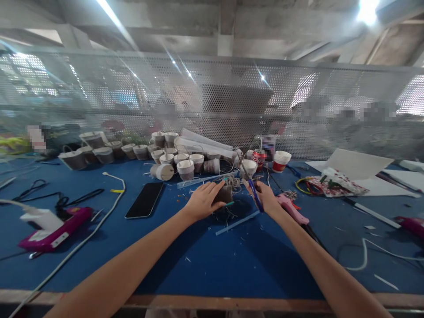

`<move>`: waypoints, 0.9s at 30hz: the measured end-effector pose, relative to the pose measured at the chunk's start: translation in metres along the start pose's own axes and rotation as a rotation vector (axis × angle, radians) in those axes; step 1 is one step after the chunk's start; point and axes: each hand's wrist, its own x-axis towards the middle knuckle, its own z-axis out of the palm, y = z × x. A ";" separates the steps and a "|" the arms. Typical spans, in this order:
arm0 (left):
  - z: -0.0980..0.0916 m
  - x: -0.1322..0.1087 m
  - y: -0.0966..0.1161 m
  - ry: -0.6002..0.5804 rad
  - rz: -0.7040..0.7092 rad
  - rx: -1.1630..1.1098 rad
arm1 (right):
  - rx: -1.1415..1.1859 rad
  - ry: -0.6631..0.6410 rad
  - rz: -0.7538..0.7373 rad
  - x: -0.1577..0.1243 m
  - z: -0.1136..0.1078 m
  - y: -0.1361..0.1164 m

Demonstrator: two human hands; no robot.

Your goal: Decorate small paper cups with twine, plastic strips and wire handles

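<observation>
My left hand [206,199] is closed around a small grey-brown cup [225,194], with thumb and fingers on either side of it. Loose strands of twine [233,183] lie in a tangle just behind the cup. In my right hand [263,196] is a pair of scissors [254,194] with blue handles, its blades pointing up and away from me. The scissors are to the right of the cup, apart from it. A pink glue gun [293,209] lies beside my right wrist, partly hidden by the forearm.
Several small wrapped buckets [185,169] stand along the back. A black phone [145,201] and a purple power strip [56,232] with a white cable lie left. Red-and-white paper cups [281,161] and a clear glue stick [237,223] are near. A perforated metal screen [232,106] rises behind.
</observation>
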 end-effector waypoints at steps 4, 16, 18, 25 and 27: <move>0.000 0.004 0.014 0.025 -0.007 0.036 | -0.322 0.102 -0.085 0.000 0.005 -0.001; 0.011 0.006 0.014 0.119 -0.117 -0.367 | -0.578 0.127 -0.189 -0.007 0.010 -0.003; 0.010 0.007 0.013 0.175 -0.185 -0.434 | -0.543 0.124 -0.216 -0.006 0.007 -0.003; 0.004 0.006 0.015 0.121 -0.062 -0.173 | -0.380 0.076 -0.171 -0.006 0.009 -0.008; 0.002 0.007 0.018 0.042 -0.030 -0.039 | -0.296 0.077 -0.129 -0.006 0.009 -0.007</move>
